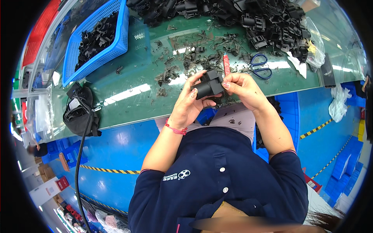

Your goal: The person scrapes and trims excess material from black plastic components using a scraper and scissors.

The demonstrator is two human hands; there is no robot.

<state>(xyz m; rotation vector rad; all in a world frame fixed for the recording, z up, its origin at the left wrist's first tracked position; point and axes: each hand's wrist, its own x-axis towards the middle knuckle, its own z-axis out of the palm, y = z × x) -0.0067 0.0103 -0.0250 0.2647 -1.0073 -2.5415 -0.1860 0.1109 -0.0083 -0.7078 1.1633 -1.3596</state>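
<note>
Green tabletop spreads before us, and near its front edge we clamp a black plastic part in our left hand, our right hand pinching its right end, though whether that hand also grips the red tool we cannot tell. Beyond lie black scraps, blue-handled scissors, a blue basket and a heap of black parts.

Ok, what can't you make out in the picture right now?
All in the head view:
Underside of the black part: hidden by its own body and the left hand.
Lower end of the red tool: behind the right hand, so whether it's held is unclear.
Parts pile: cut off by the upper edge.
Scraps: too small to tell apart.
</note>
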